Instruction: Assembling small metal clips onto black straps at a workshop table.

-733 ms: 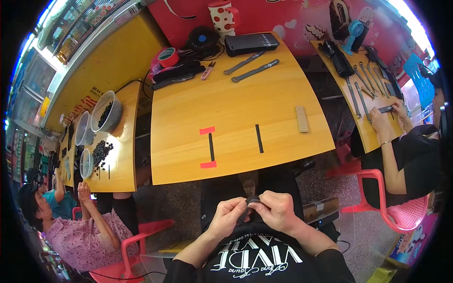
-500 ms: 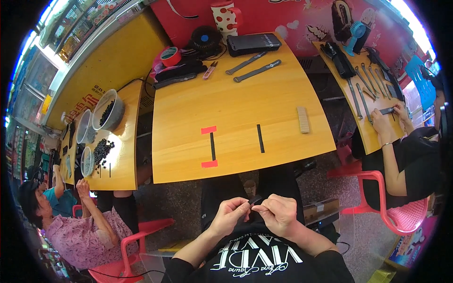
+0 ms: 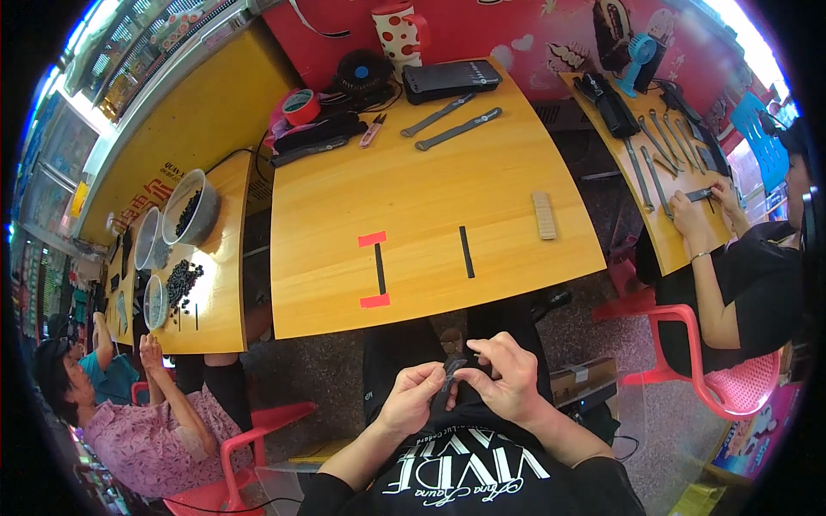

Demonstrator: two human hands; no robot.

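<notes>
Over my lap, just in front of the table's near edge, both hands are on a narrow dark strap. My left hand pinches it between thumb and fingers. My right hand has its thumb against the strap's upper part, the index finger raised and the other fingers curled. Part of the strap hangs below the fingers; its lower end is hard to make out against my black shirt. Two similar grey straps lie at the far side of the wooden table.
On the table are black strips and red tape marks, a beige ribbed block, thread snips, a tape roll, a fan and a black case. People work at tables either side; tubs stand left.
My right index finger has lifted away from the strap and the hand has opened somewhat. The strap has tilted more upright in my left hand. The view has shifted slightly.
</notes>
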